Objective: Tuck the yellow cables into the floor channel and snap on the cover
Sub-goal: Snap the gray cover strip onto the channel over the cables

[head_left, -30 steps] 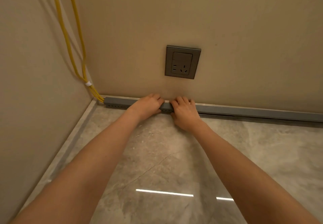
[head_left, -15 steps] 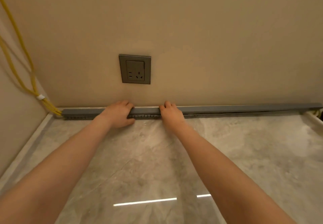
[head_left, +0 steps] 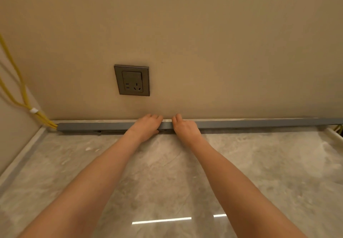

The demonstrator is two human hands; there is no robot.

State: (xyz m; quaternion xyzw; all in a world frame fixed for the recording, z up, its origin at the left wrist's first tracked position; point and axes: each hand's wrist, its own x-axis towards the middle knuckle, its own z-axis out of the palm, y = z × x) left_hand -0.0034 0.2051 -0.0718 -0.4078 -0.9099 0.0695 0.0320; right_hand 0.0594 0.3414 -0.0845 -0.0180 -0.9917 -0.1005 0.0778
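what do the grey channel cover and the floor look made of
The channel cover is probably matte grey plastic, given its even colour and dull surface. The floor looks like polished marble or marble-look tile: grey veining, sharp light reflections.

a plain beige back wall (head_left: 204, 33) fills the upper half, matte and warmly lit, with a dark grey square wall socket (head_left: 132, 80) set low in it, left of centre. at the left edge a beige side wall (head_left: 11, 135) meets it in a corner, and a pale stone border strip (head_left: 22, 156) runs along that wall's foot, with a like strip (head_left: 333, 135) at the far right. the floor (head_left: 259, 163) is glossy grey marbled tile with faint veins, and it mirrors two bright white light bars (head_left: 161, 220) near the bottom.
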